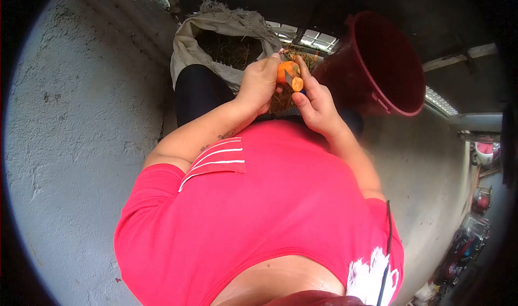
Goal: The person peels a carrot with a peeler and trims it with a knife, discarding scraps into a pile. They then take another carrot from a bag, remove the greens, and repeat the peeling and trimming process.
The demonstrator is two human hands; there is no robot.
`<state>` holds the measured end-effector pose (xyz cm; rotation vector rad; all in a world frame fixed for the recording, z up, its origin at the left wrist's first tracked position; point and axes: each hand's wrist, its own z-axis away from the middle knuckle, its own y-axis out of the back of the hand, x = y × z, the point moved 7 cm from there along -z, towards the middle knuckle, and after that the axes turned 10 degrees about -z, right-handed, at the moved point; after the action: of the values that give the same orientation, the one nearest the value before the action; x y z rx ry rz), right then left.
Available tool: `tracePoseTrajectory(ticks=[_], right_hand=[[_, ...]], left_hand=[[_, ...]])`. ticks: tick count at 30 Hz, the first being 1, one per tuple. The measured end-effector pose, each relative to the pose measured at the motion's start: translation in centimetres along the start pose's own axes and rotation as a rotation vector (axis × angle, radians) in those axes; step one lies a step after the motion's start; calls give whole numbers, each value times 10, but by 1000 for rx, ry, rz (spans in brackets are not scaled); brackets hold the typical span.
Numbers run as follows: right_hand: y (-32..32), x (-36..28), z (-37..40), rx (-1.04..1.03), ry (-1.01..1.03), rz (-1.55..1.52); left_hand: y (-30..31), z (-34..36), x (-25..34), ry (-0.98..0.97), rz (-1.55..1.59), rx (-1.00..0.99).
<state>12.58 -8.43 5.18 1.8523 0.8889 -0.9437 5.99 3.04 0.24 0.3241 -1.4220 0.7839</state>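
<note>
In front of my waist, both hands meet around a thick orange piece that looks like a carrot (pixel 286 71). My left hand (pixel 258 84) is closed on its left side. A round, paler orange cut end (pixel 297 84) faces me. Against the orange flesh lies a small grey knife blade (pixel 288 79). My right hand (pixel 319 101) is closed at the right, its thumb beside the cut end. A bit of blue shows under that thumb, perhaps the knife's handle, which is mostly hidden.
Ahead on the left stands an open whitish woven sack (pixel 186 39) with dark plant scraps inside. A large dark red bucket (pixel 372 74) leans at the right. Plant trimmings (pixel 283 101) lie below my hands. A rough grey wall (pixel 81 117) runs along the left.
</note>
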Motion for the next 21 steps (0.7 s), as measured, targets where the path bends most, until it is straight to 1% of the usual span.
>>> tracePoseTrajectory(ticks=[1, 4, 7, 10, 13, 16, 19, 21], right_hand=[[-1, 1, 1, -7, -21, 15], [0, -3, -1, -33, -53, -3], [-1, -4, -1, -31, -46, -59], [-2, -9, -2, 19, 35, -47], [-5, 0, -1, 44, 57, -320], [-8, 13, 4, -23, -138, -618], [-13, 10, 7, -70, -252, -877], [-16, 9, 6, -58, -244, -963]], left_hand=[[0, 0, -1, 19, 2, 12], [4, 0, 3, -55, -36, 47], [9, 4, 18, -269, -255, 121], [10, 10, 31, -547, -392, 209], [7, 25, 49, -748, -445, 262], [3, 39, 65, -1033, -616, 319], [2, 52, 73, -1107, -630, 356], [1, 50, 70, -1083, -643, 331]])
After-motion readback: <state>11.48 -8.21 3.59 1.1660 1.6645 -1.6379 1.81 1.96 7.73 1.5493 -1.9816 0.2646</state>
